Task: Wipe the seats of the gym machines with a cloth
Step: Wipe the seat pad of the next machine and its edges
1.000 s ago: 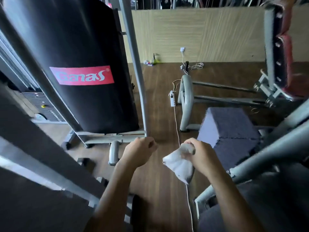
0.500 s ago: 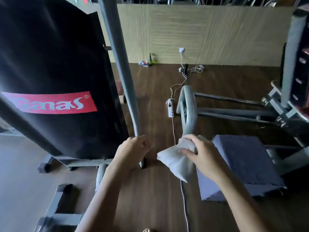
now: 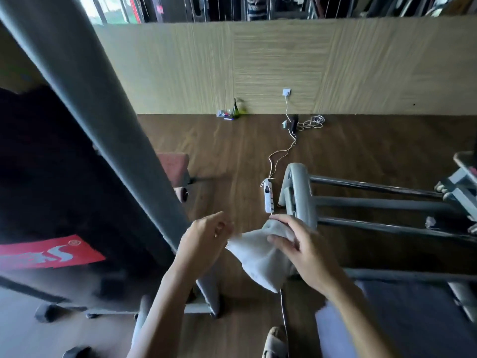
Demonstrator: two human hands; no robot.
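Right hand (image 3: pixel 307 251) grips a small white cloth (image 3: pixel 258 262): thumb across the front, fingers (image 3: pixel 282 220) curled over the bunched top end. Left hand (image 3: pixel 206 241) sits at the cloth's left corner with fingers curled; can't tell if it pinches the corner or only touches it. Cloth is in the air at centre view, over the floor, between the black machine shroud (image 3: pixel 51 177) on the left and the grey-purple padded seat (image 3: pixel 413 321) at lower right. It's left of the seat, not on it. Long axis runs roughly top to bottom in view: bunched end up under the right hand, loose lower corner pointing down toward the person. The shorter side corner points left at the left hand. Surface is a dark brown wood-plank floor (image 3: pixel 232 156), backed by a tan wood-grain wall panel (image 3: pixel 258 60). White wall socket (image 3: pixel 286 92) sits low on the panel. Thin white cable (image 3: pixel 286 107) runs from it down across the floor toward a white power strip (image 3: pixel 268 200), which lies just beside the curved grey steel machine foot (image 3: pixel 299 192). Grey steel rails (image 3: pixel 374 202) run right from that foot. Thick grey slanted post (image 3: pixel 103 125) crosses the left side in front of the shroud, which carries a red logo label (image 3: pixel 46 254). Dark bottle (image 3: pixel 235 109) stands at the wall base. Sandalled foot (image 3: pixel 275 342) at the bottom edge.
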